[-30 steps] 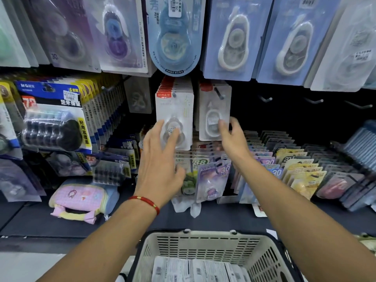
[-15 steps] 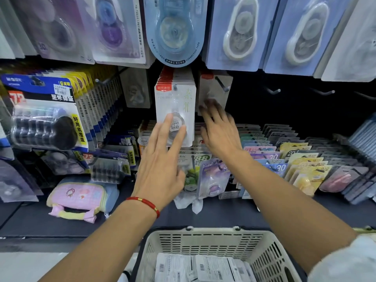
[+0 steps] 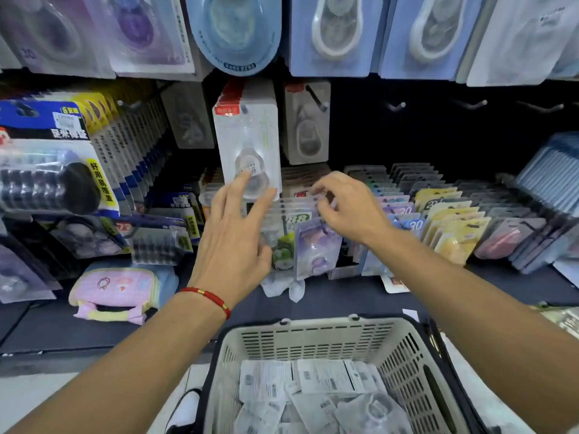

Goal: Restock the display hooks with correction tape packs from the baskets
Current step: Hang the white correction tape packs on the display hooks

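I'm seeing the cream basket [image 3: 316, 339] at bottom centre holding loose correction tape packs [image 3: 326, 375], while my left hand [image 3: 233, 242] is spreading straight fingers and my right hand [image 3: 347, 205] is hanging loosely curled, gripping nothing.

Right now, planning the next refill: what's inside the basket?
The basket holds loose correction tape packs, mostly lying with their printed barcode backs up, piled over each other. How many lie beneath the top ones is hidden.

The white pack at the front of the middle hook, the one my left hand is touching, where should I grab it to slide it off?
Probably pinch the flat lower edge of the white pack from below and in front, thumb and fingers either side of the card. It hangs upright, its top hole on the hook, so pull it straight toward you. The left hand already has fingertips on its blister bulge.
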The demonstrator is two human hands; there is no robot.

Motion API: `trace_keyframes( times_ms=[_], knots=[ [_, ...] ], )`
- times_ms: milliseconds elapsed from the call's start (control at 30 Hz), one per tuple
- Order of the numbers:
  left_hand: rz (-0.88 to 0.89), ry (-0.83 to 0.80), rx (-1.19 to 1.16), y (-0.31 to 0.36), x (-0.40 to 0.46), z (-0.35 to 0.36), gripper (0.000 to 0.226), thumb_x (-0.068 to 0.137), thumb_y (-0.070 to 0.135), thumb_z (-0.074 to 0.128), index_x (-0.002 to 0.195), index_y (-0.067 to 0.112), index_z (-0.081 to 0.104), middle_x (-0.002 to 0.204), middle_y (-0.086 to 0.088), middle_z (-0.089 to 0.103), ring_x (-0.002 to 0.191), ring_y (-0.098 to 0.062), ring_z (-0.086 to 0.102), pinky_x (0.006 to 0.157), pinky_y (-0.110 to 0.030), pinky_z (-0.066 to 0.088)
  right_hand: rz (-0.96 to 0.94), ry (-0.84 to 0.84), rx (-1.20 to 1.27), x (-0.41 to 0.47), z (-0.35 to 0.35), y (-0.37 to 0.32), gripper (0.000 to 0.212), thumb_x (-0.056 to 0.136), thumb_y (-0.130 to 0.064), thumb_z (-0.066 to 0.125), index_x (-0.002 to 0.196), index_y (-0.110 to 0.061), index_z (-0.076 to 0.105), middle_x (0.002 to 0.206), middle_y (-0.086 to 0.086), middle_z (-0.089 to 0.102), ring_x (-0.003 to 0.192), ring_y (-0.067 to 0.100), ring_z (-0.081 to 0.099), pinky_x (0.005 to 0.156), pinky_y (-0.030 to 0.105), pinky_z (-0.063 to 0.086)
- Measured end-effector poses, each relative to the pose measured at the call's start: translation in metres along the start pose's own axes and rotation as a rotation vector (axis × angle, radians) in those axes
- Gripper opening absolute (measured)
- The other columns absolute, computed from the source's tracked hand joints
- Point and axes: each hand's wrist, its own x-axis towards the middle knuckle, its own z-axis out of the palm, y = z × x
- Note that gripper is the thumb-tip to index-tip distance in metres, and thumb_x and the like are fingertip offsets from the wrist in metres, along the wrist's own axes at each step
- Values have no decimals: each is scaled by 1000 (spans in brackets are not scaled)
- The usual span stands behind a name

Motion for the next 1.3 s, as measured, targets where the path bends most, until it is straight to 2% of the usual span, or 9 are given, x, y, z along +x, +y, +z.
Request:
trace_keyframes(
  times_ms=[133, 300, 400, 533, 933, 1033, 1133, 1200, 1300],
  knots=[
    [144, -330, -72, 4, -27, 14, 58, 89, 3, 62, 145, 16, 57, 127, -10, 65, 122, -33, 54, 97, -37, 47, 12, -355, -18, -77, -2, 7, 28, 87, -39, 50, 95, -23, 72, 79, -6, 71, 74, 23, 66, 71, 40, 56],
    [285, -1213, 190, 19, -86, 50, 57, 101, 17, 57, 154, 32, 47, 149, 0, 54, 139, -24, 48, 106, -39, 47, 183, -1113, -193, -176, 47, 33, 19, 98, -36, 60, 104, -22, 72, 113, 0, 71, 104, 28, 64, 86, 32, 49],
    [200, -1411, 283, 23, -116, 77, 54, 102, 19, 57, 154, 31, 48, 152, -4, 54, 139, -27, 51, 109, -41, 47, 362, -1311, -231, -257, 86, 51, 51, 99, -42, 65, 140, -13, 58, 142, 9, 62, 126, 31, 61, 106, 42, 50],
    [-181, -1242, -24, 40, -172, 112, 40, 103, 21, 58, 142, 25, 60, 139, -6, 65, 125, -26, 62, 106, -38, 50, 415, -1304, -251, -341, 118, 53, 97, 90, -44, 80, 165, -24, 22, 168, 6, 31, 150, 34, 37, 121, 55, 36],
    [-730, -1037, -737, 65, -215, 143, 62, 93, 30, 79, 149, 32, 54, 145, 2, 58, 132, -19, 58, 107, -33, 49, 806, -637, 563, -294, 103, 23, 62, 84, -68, 73, 109, -13, 63, 104, 4, 70, 93, 24, 71, 77, 46, 62],
    [-862, -994, -1032, 76, -214, 141, 74, 86, 46, 84, 148, 58, 45, 139, 24, 60, 129, -6, 58, 93, -38, 55, 946, -645, 838, -277, 119, -9, 65, 87, -69, 71, 111, -9, 65, 103, 11, 76, 85, 20, 76, 76, 40, 67],
    [-1023, -805, -946, 64, -223, 139, 59, 95, 19, 78, 143, 39, 50, 127, 10, 69, 113, -15, 66, 86, -48, 62, 1041, -688, 1106, -280, 126, -16, 59, 99, -64, 59, 111, -8, 75, 104, 14, 79, 90, 26, 78, 74, 35, 64],
    [-1136, -749, -891, 52, -229, 140, 50, 97, 3, 70, 135, 31, 54, 126, -5, 68, 111, -27, 66, 92, -55, 61, 1024, -705, 947, -290, 129, -4, 45, 106, -46, 57, 112, -4, 73, 109, 19, 75, 94, 28, 75, 82, 44, 64],
    [-1207, -732, -904, 43, -234, 141, 46, 96, 3, 70, 129, 31, 55, 124, -6, 68, 110, -30, 65, 87, -50, 61, 693, -1015, 32, -318, 128, 21, 47, 104, -39, 61, 140, -9, 58, 141, 16, 58, 129, 32, 60, 110, 49, 50]
  ],
)
